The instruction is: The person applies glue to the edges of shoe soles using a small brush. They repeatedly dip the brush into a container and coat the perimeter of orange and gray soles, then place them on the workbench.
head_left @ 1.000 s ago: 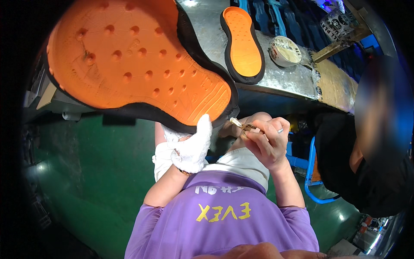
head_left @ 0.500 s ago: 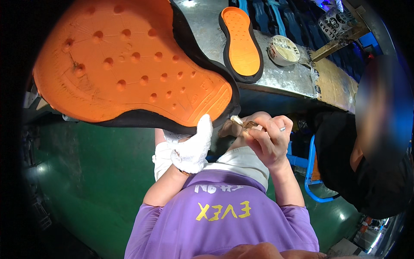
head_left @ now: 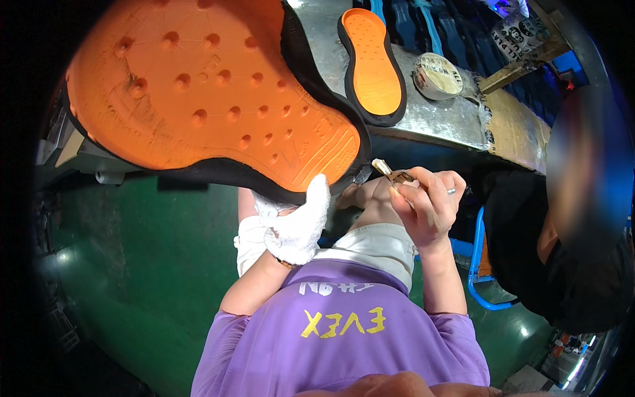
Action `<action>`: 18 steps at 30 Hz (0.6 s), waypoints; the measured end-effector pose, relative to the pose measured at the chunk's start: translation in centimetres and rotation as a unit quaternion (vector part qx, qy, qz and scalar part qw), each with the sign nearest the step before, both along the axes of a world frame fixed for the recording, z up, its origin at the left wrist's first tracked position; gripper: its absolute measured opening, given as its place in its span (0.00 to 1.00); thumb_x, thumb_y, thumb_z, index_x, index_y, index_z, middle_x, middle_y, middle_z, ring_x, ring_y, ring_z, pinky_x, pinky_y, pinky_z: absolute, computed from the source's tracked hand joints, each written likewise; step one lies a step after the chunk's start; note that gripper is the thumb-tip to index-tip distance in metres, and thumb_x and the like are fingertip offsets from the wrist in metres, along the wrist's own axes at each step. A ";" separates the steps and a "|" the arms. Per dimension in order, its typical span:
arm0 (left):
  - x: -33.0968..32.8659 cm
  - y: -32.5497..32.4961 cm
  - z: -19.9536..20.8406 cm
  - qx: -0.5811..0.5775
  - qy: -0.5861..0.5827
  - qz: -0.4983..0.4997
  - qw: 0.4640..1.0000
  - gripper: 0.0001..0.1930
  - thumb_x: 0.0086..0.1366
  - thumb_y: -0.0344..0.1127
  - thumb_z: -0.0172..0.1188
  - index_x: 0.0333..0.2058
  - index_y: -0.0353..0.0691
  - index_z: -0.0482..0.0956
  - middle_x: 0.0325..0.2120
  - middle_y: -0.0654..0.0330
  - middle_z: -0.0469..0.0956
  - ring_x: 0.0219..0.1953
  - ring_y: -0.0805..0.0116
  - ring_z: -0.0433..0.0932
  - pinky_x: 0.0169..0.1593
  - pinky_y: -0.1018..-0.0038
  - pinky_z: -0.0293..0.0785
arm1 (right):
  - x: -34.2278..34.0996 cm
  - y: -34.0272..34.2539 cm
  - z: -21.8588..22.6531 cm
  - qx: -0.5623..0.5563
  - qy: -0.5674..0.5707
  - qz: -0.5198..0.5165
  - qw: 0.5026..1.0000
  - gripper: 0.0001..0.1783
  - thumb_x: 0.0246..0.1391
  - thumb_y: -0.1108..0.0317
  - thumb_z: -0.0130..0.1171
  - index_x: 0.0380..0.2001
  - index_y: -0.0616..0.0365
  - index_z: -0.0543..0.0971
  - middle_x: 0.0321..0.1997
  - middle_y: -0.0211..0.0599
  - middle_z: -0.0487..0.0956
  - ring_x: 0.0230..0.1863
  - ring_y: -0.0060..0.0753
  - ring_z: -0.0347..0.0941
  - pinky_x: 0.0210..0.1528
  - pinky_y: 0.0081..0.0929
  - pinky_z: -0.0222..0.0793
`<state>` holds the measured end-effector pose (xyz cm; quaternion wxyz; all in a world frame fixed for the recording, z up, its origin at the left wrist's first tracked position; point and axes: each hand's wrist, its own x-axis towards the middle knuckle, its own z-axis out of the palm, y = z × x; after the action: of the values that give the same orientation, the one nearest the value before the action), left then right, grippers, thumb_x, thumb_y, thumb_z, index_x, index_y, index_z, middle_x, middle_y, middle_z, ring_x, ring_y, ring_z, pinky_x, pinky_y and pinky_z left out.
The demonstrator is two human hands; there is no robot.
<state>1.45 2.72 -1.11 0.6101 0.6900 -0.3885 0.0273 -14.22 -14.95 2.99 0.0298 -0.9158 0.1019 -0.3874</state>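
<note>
My left hand (head_left: 297, 225), in a white knit glove, grips the toe end of a large shoe sole (head_left: 218, 126), its thumb lying on the orange inner face near the black rim. The sole's orange face has rows of round dimples and a dark scuff. To the right of the sole's tip is my bare right hand (head_left: 426, 202), with a ring on one finger. Its fingers pinch a small brush-like tool (head_left: 390, 173) with a brown body and a whitish end. That end is a little apart from the black rim; its exact kind is hard to make out.
On the metal bench (head_left: 450, 122) ahead lies a second orange-and-black sole (head_left: 374, 73), beside a round tub (head_left: 437, 77) with pale contents. Several dark soles lie behind. A person in black (head_left: 555, 258) is close on the right, by a blue chair frame (head_left: 475, 264).
My right hand has drawn back to the right, taking the brush-like tool away from the sole's edge. The sole has shifted slightly to the right and tilted a little in my left hand.
</note>
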 end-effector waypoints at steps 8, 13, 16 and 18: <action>-0.6 0.3 1.0 0.167 0.012 0.019 0.986 0.14 0.64 0.28 0.65 0.48 0.44 0.87 0.45 0.57 0.86 0.51 0.63 0.83 0.72 0.50 0.53 | 0.4 0.2 -0.5 -0.014 0.040 0.038 0.998 0.14 0.44 0.63 0.75 0.34 0.44 0.81 0.47 0.27 0.79 0.34 0.28 0.77 0.56 0.40 0.59; 0.4 1.3 -0.2 0.202 -0.065 -0.026 0.977 0.19 0.70 0.32 0.63 0.57 0.36 0.76 0.54 0.56 0.79 0.57 0.67 0.77 0.65 0.66 0.67 | 0.2 0.9 -0.6 0.011 0.069 0.083 0.994 0.16 0.41 0.65 0.76 0.35 0.43 0.81 0.49 0.26 0.79 0.35 0.29 0.77 0.56 0.41 0.60; 0.3 0.8 0.1 0.130 0.068 0.002 0.989 0.22 0.69 0.32 0.64 0.60 0.34 0.73 0.55 0.55 0.78 0.58 0.68 0.76 0.63 0.69 0.71 | 0.1 0.6 -0.5 0.029 0.070 0.103 0.992 0.15 0.39 0.68 0.76 0.32 0.46 0.81 0.47 0.28 0.79 0.36 0.33 0.78 0.55 0.42 0.61; 0.2 0.0 0.9 0.069 0.180 0.030 0.981 0.24 0.67 0.30 0.66 0.60 0.33 0.71 0.55 0.55 0.78 0.57 0.67 0.77 0.63 0.68 0.71 | 0.1 -0.3 0.2 0.054 0.084 0.114 0.988 0.14 0.39 0.69 0.76 0.30 0.47 0.81 0.46 0.30 0.80 0.37 0.34 0.78 0.55 0.42 0.62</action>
<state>1.65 2.77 -0.18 0.6200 0.7354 -0.2523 -0.1059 -14.12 -15.23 3.21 0.1148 -0.9477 0.0200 -0.2972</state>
